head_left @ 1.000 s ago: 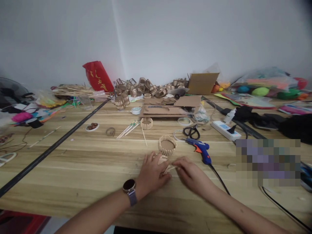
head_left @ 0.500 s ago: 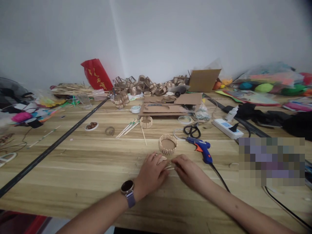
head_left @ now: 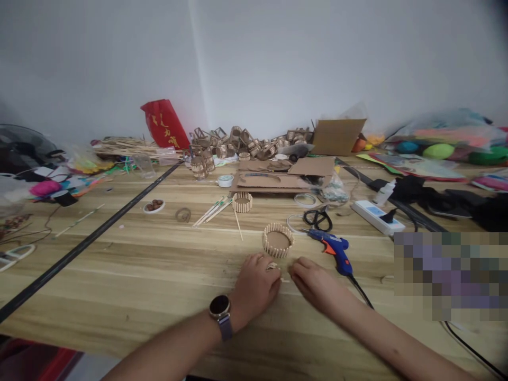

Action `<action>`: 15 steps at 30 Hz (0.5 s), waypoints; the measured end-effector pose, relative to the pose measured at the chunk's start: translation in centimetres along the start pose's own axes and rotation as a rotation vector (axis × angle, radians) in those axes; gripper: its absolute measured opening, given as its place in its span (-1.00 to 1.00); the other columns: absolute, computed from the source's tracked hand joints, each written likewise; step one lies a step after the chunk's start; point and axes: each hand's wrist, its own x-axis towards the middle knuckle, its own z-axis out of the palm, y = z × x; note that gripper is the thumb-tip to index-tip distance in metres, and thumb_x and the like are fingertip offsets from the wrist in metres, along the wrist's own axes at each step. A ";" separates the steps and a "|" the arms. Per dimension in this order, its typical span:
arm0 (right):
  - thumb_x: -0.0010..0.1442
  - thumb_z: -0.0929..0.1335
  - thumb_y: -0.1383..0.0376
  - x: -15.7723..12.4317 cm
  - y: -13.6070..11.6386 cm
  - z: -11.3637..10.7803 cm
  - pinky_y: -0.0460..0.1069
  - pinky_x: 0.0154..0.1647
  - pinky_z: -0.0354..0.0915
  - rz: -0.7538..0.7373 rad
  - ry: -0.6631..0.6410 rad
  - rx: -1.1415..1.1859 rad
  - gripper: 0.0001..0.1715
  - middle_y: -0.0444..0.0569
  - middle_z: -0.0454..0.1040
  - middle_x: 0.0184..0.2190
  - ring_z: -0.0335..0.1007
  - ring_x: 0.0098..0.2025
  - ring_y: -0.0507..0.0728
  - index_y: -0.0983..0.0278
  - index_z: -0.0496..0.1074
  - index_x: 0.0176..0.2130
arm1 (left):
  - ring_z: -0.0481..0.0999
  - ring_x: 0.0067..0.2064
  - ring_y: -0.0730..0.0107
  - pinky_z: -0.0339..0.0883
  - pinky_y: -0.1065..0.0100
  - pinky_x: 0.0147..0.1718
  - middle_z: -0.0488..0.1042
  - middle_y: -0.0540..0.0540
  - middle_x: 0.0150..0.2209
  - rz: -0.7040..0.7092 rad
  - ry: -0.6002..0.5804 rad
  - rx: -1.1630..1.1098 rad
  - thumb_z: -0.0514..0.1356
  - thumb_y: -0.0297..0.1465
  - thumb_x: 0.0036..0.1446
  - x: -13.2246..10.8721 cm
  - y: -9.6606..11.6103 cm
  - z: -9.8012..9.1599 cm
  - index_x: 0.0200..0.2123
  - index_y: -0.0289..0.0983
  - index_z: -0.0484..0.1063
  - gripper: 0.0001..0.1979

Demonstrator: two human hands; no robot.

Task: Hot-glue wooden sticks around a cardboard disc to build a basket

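Fingers curled, my left hand rests on the wooden table around a small bunch of short wooden sticks. My right hand is just right of it, its fingers pressed together; whatever is between them is too small to make out. Beyond both hands sits a ring of short sticks on a round cardboard base. A smaller stick ring stands farther back, beside long thin sticks. The blue glue gun lies right of the larger ring.
Black scissors, a tape roll and a white power strip lie to the right. Cardboard sheets are at the back, before piled stick-and-cardboard pieces. A small dish of brown beads sits left.
The view has shifted slightly, so the scene sits a little farther right and lower. My right hand's fingertips are a little farther from the sticks at my left hand.
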 end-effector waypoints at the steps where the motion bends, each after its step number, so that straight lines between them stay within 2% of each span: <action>1: 0.27 0.18 0.38 -0.1 0.1 -0.2 -0.06 -0.36 0.23 0.009 -0.009 -0.046 -0.74 -0.01 0.43 -0.35 0.42 -0.33 0.11 0.24 0.41 -0.34 | 0.36 -0.07 0.19 0.30 0.12 -0.02 0.43 -0.11 -0.18 0.010 -0.006 0.010 0.11 -0.42 0.23 0.0 -0.1 0.0 -0.34 -0.24 0.43 -0.88; 4: 0.28 0.19 0.35 -0.2 0.4 -0.8 -0.06 -0.39 0.22 0.012 -0.016 -0.124 -0.76 -0.01 0.44 -0.34 0.44 -0.32 0.12 0.24 0.40 -0.34 | 0.37 -0.08 0.22 0.32 0.15 -0.02 0.45 -0.11 -0.21 0.038 -0.036 0.023 0.07 -0.44 0.26 0.0 -0.4 -0.1 -0.32 -0.26 0.42 -0.86; 10: 0.28 0.19 0.29 0.0 1.0 -1.2 -0.04 -0.37 0.21 -0.016 0.061 -0.063 -0.73 -0.02 0.44 -0.36 0.44 -0.32 0.14 0.23 0.42 -0.36 | 0.40 -0.02 0.24 0.31 0.18 0.04 0.49 -0.12 -0.14 0.074 -0.027 -0.007 0.07 -0.45 0.28 -0.9 -1.6 -0.1 -0.25 -0.29 0.43 -0.86; 15: 0.31 0.16 0.26 0.3 1.0 -1.6 -0.02 -0.34 0.20 -0.033 0.058 -0.089 -0.68 0.00 0.44 -0.37 0.42 -0.33 0.14 0.24 0.41 -0.36 | 0.45 -0.07 0.28 0.33 0.20 0.03 0.51 -0.10 -0.16 0.095 -0.012 -0.011 0.03 -0.45 0.30 -2.0 -3.1 -0.4 -0.23 -0.27 0.44 -0.83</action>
